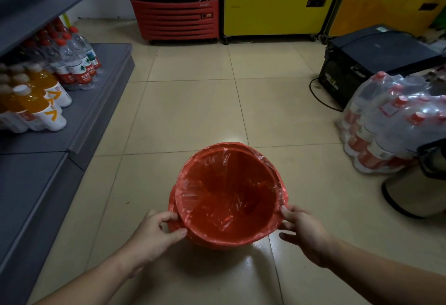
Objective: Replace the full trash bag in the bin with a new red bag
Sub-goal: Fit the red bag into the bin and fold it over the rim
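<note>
A round bin (231, 242) stands on the tiled floor in front of me, lined with a red bag (226, 198) whose edge is folded over the rim all around. The inside of the bag looks empty. My left hand (156, 232) pinches the folded bag edge at the bin's near left side. My right hand (304, 229) holds the bag edge at the near right side, fingers curled on the plastic. No full trash bag is in view.
Grey shelves (79, 121) with water and orange drink bottles (48, 101) run along the left. Shrink-wrapped bottle packs (391, 123) and a black box (376, 60) sit at the right. A red cooler (173, 19) and yellow coolers (277, 14) stand at the back.
</note>
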{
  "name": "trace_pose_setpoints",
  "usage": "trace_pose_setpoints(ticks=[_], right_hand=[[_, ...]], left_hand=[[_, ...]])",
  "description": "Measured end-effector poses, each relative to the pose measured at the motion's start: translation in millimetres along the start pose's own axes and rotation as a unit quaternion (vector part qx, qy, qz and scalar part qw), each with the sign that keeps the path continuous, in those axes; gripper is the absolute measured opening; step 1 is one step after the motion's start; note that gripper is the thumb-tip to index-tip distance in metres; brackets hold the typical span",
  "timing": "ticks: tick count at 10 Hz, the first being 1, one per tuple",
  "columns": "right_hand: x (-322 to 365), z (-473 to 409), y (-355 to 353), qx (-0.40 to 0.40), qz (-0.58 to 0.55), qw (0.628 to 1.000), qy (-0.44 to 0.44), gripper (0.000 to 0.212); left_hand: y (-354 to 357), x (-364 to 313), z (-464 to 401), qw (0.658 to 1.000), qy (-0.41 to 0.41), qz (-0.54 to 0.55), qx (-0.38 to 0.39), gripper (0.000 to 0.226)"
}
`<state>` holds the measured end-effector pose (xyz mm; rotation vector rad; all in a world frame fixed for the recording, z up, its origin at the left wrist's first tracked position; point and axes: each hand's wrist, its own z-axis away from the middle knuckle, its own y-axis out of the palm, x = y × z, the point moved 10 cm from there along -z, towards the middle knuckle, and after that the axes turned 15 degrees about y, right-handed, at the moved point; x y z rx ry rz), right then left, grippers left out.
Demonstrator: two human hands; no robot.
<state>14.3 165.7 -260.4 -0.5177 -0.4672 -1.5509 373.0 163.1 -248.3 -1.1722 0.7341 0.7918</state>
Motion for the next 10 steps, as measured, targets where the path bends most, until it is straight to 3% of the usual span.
trace_pose_setpoints(ticks=[2, 4, 8, 9, 10], right_hand=[[-0.4, -3.0, -5.4, -0.023, 0.024, 0.999, -0.025, 0.026], [-5.3, -8.7, -13.5, -0.022, 0.022, 0.999, -0.034, 0.026], [-6.1, -16.8, -22.9, -0.067, 0.137, 0.987, -0.048, 0.022], [5.9, -17.2, -32.7, -0.077, 0.118, 0.989, -0.048, 0.009], [44.2, -14.9, -45.5, -0.124, 0.064, 0.986, -0.089, 0.023]], left_hand=[[-1.1, -17.5, -1.9, 0.995, 0.059, -0.080, 0.000, 0.017], [5.1, -10.8, 1.1, 0.991, 0.060, -0.117, -0.009, 0.023], [5.3, -1.9, -0.9, 0.992, 0.037, -0.123, -0.007, 0.018], [-10.7, 7.5, -3.7, 0.997, 0.020, -0.072, -0.033, 0.012], [-39.3, 3.4, -21.4, 0.990, 0.001, 0.048, -0.133, 0.019]])
